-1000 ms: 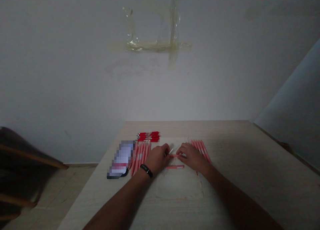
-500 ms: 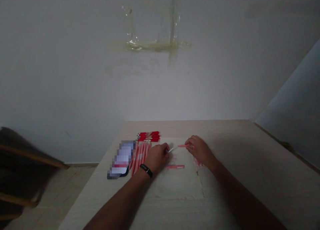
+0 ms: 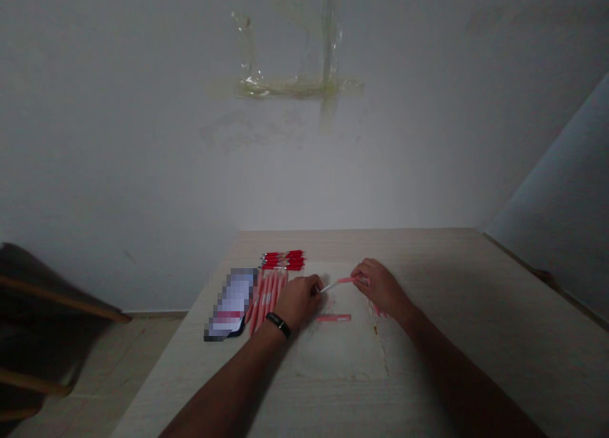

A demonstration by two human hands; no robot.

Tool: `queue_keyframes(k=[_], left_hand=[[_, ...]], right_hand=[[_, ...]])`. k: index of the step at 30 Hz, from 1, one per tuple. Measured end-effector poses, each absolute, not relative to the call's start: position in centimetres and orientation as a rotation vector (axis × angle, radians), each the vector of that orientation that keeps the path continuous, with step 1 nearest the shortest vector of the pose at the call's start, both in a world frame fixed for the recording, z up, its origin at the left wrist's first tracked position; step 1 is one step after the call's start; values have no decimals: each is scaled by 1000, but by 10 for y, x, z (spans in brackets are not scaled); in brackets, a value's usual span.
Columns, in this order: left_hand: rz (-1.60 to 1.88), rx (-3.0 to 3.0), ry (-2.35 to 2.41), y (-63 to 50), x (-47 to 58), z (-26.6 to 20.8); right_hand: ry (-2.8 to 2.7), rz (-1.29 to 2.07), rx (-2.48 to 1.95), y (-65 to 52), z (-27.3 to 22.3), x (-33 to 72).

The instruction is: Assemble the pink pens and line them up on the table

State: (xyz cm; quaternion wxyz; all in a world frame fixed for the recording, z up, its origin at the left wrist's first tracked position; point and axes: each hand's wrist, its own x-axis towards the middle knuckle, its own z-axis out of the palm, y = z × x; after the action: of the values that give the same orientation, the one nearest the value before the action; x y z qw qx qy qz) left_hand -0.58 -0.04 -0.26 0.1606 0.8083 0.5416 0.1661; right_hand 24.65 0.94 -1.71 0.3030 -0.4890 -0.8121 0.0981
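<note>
My left hand (image 3: 302, 298), with a black band at the wrist, is closed in a pinch on the lower end of a thin white rod (image 3: 329, 286). My right hand (image 3: 378, 284) pinches a slim pink tube (image 3: 346, 279). Rod and tube meet end to end between the hands; whether one sits inside the other I cannot tell. Below them, a separate pink pen part (image 3: 333, 318) lies on a pale sheet (image 3: 342, 355). Some small pink pieces (image 3: 378, 310) show partly from under my right hand.
Several pink pens (image 3: 269, 295) lie side by side left of my left hand. Behind them is a stack of red pens (image 3: 283, 260). A phone (image 3: 233, 302) with a blurred screen rests at the table's left side. The wall (image 3: 404, 159) rises behind the table (image 3: 476, 286).
Almost nothing has moved. The pink tube in my right hand tilts slightly more, its left end a little lower against the white rod.
</note>
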Motion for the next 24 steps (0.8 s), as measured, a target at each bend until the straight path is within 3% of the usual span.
queue_keyframes(k=[24], left_hand=[[467, 2324, 1538, 2, -6, -6]], right_hand=[[-2189, 264, -1287, 11, -20, 249]])
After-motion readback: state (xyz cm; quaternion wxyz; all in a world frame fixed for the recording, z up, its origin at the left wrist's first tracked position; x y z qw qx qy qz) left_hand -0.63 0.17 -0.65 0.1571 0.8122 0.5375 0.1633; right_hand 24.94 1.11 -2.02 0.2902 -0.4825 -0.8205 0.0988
